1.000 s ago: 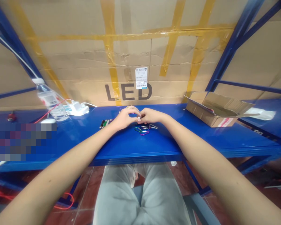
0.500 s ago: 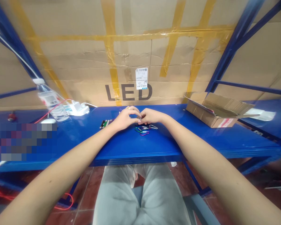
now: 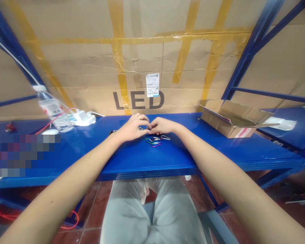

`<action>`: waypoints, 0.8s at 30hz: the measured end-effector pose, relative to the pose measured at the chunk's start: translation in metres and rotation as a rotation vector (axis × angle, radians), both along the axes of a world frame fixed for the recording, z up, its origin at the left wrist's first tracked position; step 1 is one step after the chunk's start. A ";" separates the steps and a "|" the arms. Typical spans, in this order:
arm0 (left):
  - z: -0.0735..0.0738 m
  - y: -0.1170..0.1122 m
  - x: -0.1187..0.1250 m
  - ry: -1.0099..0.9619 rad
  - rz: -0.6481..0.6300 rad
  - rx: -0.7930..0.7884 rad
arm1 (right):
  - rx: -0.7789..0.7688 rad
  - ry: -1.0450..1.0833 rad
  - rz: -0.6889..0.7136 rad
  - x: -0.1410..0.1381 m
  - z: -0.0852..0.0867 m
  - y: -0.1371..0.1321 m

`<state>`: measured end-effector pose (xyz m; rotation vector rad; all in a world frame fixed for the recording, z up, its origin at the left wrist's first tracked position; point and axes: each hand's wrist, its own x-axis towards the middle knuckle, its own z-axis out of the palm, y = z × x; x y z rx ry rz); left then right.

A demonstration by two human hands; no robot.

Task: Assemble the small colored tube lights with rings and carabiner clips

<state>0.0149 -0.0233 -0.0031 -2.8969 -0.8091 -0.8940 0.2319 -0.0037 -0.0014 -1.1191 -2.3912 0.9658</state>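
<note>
My left hand and my right hand meet above the blue table, fingertips nearly touching. Both pinch a small metal ring, largely covered by the fingers. A small dark and silvery piece shows inside the curve of my left hand; its kind is unclear. Just below the hands lie several carabiners, among them a green one, a magenta one and a silver one. Behind my left wrist, small dark items are mostly hidden.
An open cardboard box stands on the right of the blue table. To the left are a plastic water bottle, a white power strip and a red cable. A big taped carton rises behind the table.
My left hand has turned and shifted slightly left, covering more of the small items behind it. A dark, silvery piece now shows in its curve. The carabiners stay put.
</note>
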 end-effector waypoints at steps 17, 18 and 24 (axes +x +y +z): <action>0.007 -0.002 -0.003 -0.119 0.019 -0.011 | -0.011 0.055 -0.028 0.001 0.002 0.000; 0.008 0.001 -0.006 -0.133 0.052 -0.023 | -0.020 0.068 -0.043 0.001 0.003 -0.002; 0.010 0.012 -0.025 0.116 0.177 -0.228 | -0.099 0.020 -0.071 -0.002 0.009 -0.010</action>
